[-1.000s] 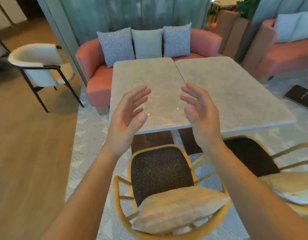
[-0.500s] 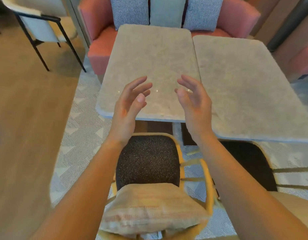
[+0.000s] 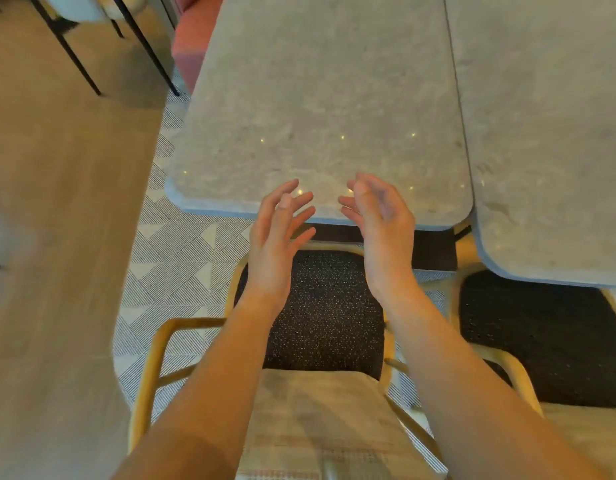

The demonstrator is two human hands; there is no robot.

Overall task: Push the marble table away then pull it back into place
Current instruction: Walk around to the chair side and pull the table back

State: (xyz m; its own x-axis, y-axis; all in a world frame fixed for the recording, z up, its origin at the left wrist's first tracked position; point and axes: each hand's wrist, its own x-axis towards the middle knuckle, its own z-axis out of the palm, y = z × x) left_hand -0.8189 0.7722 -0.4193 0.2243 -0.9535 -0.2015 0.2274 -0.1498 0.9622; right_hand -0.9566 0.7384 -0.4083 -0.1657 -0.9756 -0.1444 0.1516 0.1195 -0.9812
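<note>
- Marble table [image 3: 320,98]: pale grey top with rounded corners, in the centre of the view. The long axis runs straight away from the person, and 1 short end points at the person.
- The near short edge lies just beyond the front of a chair; the far end runs out of the top of the frame.
- The right long edge lies just beside a second marble table [image 3: 548,133], with a thin dark seam between the 2 tops. The second top's near edge reaches closer to the person than the first's.
- Left hand [image 3: 277,237]: open wide, fingers spread and slightly bent, palm turned inward. It holds nothing. Its fingertips overlap the table's near edge in view; contact with the top cannot be told.
- Right hand [image 3: 382,220]: also open, fingers loosely bent, palm facing the left hand, holding nothing. It sits over the same near edge, near the left hand but apart from it.
- Chair [image 3: 329,306]: yellow frame and dark speckled seat, under both forearms, with a beige cushion [image 3: 320,420] at the back of the seat.
- Second chair [image 3: 541,334]: same kind, to the right, at the second table.
- Patterned rug [image 3: 182,265] under the tables and chairs, with wooden floor [image 3: 57,202] to the left.
- Pink sofa [image 3: 192,46] at the table's far left corner, partly hidden.
</note>
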